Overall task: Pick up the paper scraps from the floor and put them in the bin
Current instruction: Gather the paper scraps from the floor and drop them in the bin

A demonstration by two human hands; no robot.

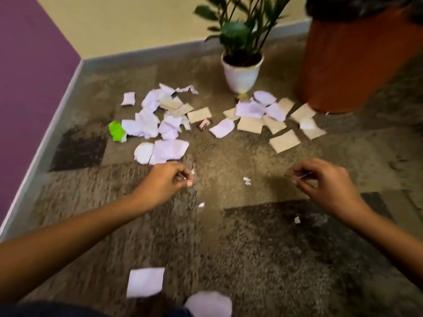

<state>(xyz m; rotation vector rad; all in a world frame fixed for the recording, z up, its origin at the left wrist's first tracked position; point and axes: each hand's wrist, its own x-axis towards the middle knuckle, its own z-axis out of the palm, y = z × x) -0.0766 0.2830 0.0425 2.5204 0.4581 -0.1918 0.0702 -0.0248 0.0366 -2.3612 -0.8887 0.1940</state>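
Observation:
Paper scraps lie over the carpet: a white and lilac pile (155, 120) at the left with one green piece (116, 131), and a pile of tan and lilac pieces (270, 113) by the bin. The bin (354, 65) is orange-brown with a black liner and stands at the top right. My left hand (169, 179) hovers low over the carpet, fingertips pinched on a tiny white scrap (184, 178). My right hand (320, 179) is curled in a pinch; blur hides whether anything is in it. Tiny white bits (246, 180) lie between my hands.
A plant in a white pot (241, 74) stands between the piles, left of the bin. A small red object (205, 125) lies among the scraps. Two larger lilac scraps (145, 282) lie close to me. A purple wall (27, 76) and skirting bound the left.

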